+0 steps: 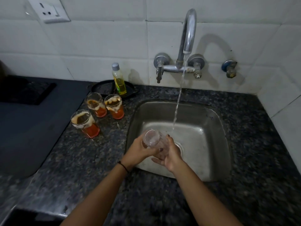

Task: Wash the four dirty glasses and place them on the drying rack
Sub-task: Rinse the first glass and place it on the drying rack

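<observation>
Over the steel sink [210, 121] both my hands hold one clear glass [152, 138], tilted with its mouth toward the upper left. My left hand [140, 151] wraps it from the left and my right hand [171, 152] clasps it from the right. Water runs from the tap [187, 36] and falls just right of the glass. Three dirty glasses with orange liquid and foam stand on the counter left of the sink: a near one [84, 123], a far left one [96, 104] and a far right one [114, 106].
A bottle of yellow dish liquid [118, 80] stands on a black round tray [101, 88] behind the glasses. A dark mat [32, 124] covers the counter's left part. The speckled granite counter [162, 201] surrounds the sink. A wall valve [229, 69] sits at the right.
</observation>
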